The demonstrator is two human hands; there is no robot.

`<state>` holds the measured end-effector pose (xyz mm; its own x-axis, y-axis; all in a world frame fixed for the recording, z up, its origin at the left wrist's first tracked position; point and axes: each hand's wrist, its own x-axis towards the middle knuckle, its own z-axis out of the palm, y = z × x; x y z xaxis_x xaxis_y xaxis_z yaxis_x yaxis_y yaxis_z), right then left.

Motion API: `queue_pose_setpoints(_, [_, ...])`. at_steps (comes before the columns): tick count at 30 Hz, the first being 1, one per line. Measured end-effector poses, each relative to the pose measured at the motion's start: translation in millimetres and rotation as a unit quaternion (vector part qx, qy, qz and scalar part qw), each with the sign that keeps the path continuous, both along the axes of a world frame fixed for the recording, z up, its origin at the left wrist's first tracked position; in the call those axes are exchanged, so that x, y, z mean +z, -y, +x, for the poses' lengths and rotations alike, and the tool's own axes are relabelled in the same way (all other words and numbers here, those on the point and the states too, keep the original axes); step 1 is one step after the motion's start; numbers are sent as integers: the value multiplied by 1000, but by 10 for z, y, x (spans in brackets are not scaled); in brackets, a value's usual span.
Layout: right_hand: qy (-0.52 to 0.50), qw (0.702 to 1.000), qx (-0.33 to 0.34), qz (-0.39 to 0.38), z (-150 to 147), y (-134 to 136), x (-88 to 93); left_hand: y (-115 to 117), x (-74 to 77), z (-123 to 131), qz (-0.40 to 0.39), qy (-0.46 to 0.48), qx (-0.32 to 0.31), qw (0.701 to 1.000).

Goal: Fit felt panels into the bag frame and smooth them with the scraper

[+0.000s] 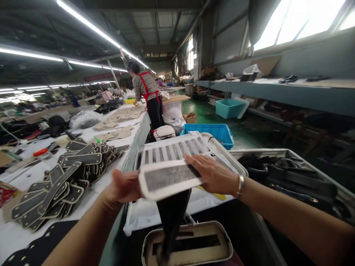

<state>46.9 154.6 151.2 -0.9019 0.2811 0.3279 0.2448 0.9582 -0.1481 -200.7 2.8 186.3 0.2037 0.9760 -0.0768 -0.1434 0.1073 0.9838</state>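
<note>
Between my hands is a flat, rounded panel (172, 178) with a dark grey middle and a cream edge, slightly tilted. My left hand (124, 187) grips its left end, the thumb raised and blurred, some fingers hidden behind it. At the other end, my right hand (212, 174) is closed on the panel, fingers over the top edge. A black strap-like piece (173, 210) hangs below the panel. Under it, near my lap, lies a cream, round-ended piece (191, 255) with dark slots; how the two join is unclear.
Dark, cream-edged pieces with rivets (80, 159) are heaped on the white table (102, 192) at left. A white slatted crate (169, 149) stands ahead. Black goods fill a bin (277, 150) at right. Blue (227, 136) and turquoise tubs (227, 109) stand beyond; a person (148, 88) leans over the table.
</note>
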Motion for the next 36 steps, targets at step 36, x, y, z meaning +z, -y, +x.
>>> queue_pose_setpoints(36, [79,995,-42,36,504,1118,-1040,1283,-1394,404,-62,-486,226,842])
